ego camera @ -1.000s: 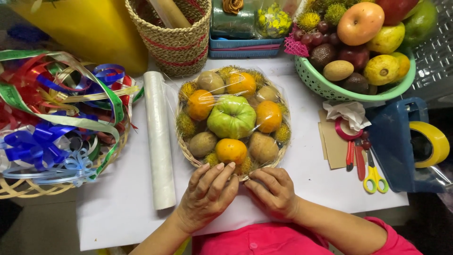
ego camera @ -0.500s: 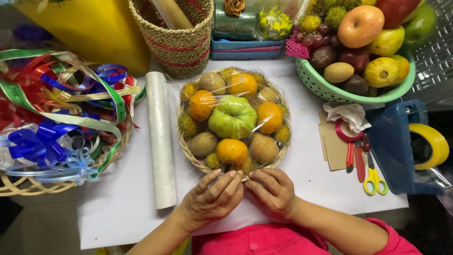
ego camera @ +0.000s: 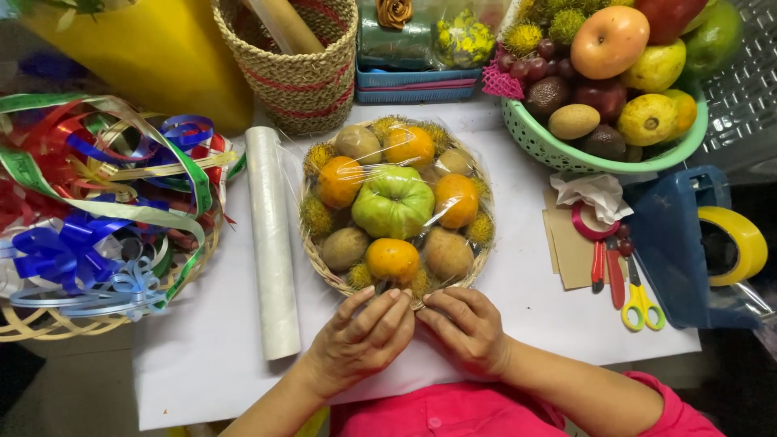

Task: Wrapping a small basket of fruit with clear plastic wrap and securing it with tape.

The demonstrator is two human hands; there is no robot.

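Both hands moved in: left hand (ego camera: 360,340) and right hand (ego camera: 465,328) fingers now pinched together on cling film at fruit basket (ego camera: 324,271) near rim; wrap nearly closed.

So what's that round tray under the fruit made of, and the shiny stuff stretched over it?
The round tray looks like woven cane or wicker, matt and tan: its rim shows plaited strands. The covering seems to be thin clear plastic film, glossy with wrinkles and glare; both hands press at its near edge.
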